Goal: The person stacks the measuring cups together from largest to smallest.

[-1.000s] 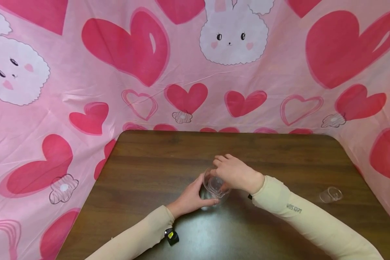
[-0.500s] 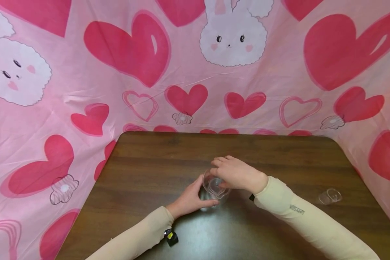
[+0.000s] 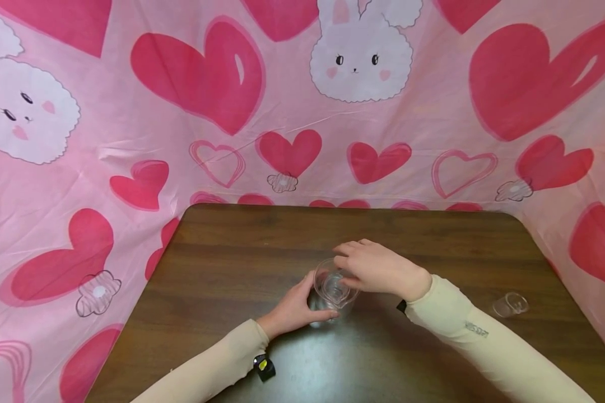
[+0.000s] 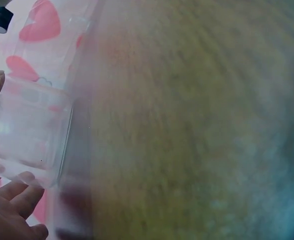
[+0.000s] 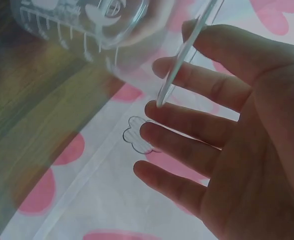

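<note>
In the middle of the table a clear beaker (image 3: 336, 285) stands upright, with a smaller clear beaker (image 3: 335, 286) nested inside it. My left hand (image 3: 297, 305) grips the outer beaker from the left, thumb on its near side; the left wrist view shows fingertips (image 4: 24, 177) against its clear wall. My right hand (image 3: 375, 271) is over the right side of the rim. In the right wrist view, the thumb and forefinger are right at the rim (image 5: 187, 52), the other fingers are spread and fairly straight, and white measuring marks show on the glass.
A small clear beaker (image 3: 510, 305) is on the right side of the dark wooden table (image 3: 242, 240), beyond my right forearm. A pink cloth (image 3: 292, 84) with hearts and rabbits hangs around the table's back and sides.
My right hand has drawn a little to the right, its fingers coming up out of the beaker's mouth to the rim. The left hand and the beaker have stayed in place.
</note>
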